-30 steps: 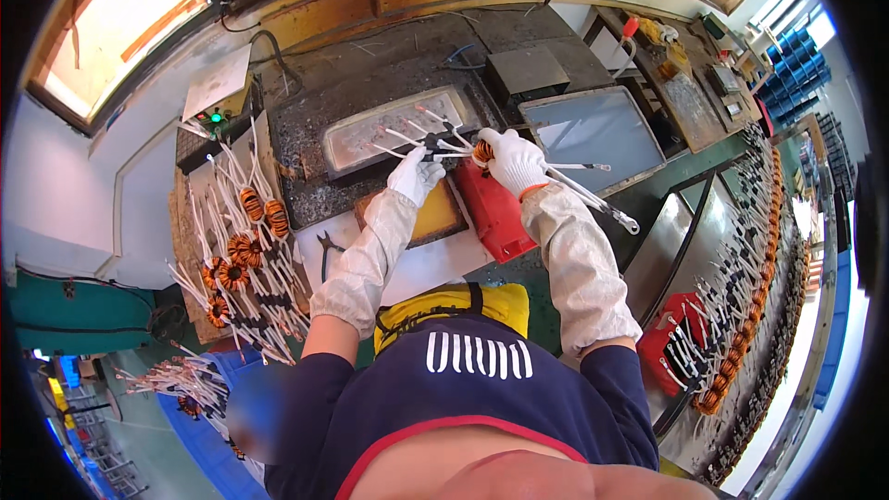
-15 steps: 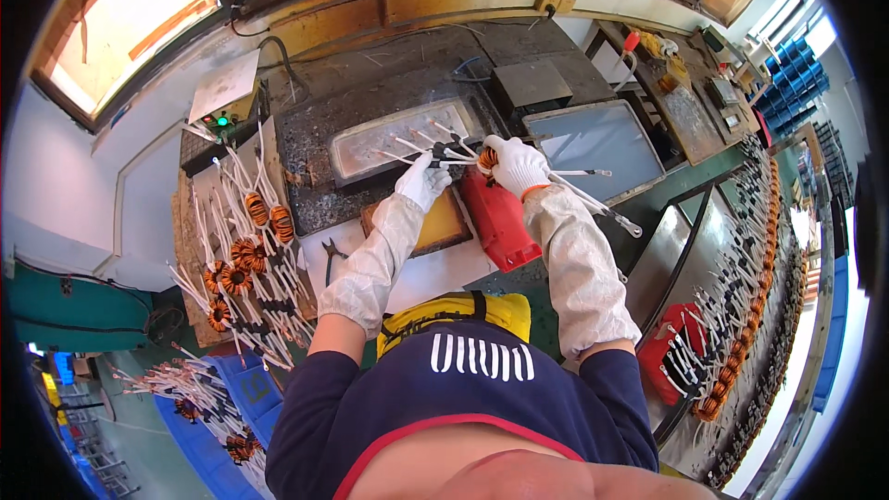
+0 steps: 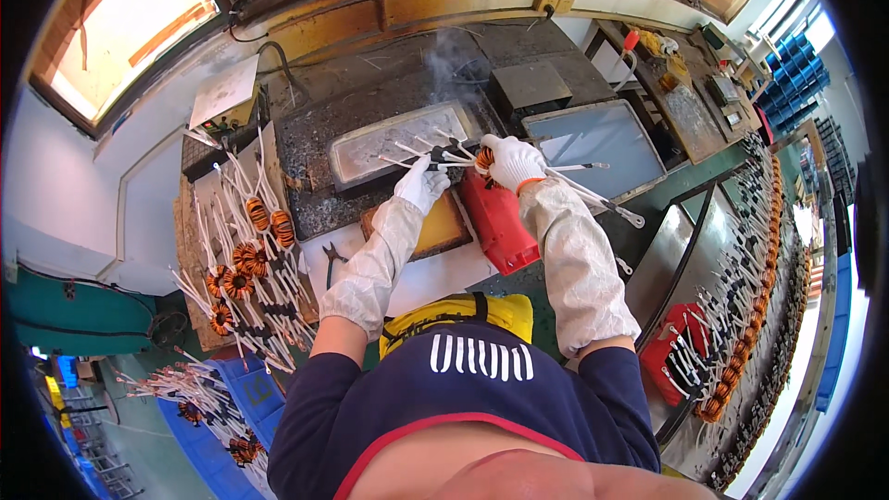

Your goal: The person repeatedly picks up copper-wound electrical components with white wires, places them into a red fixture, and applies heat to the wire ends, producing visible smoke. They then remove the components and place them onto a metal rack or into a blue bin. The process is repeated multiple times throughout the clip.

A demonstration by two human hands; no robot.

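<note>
Grimy dark metal workbench, shallow rectangular steel tray at centre, grey flat tray to its right, red plastic box, black pliers on white sheet

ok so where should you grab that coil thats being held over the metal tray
Best taken by the wound copper ring of the coil, from the near side, as the right hand has it. Its stiff white leads fan out toward the metal tray, where smoke rises, so the ring is probably the compact part farthest from the heat. The left hand steadies the leads with a dark tool.
</note>
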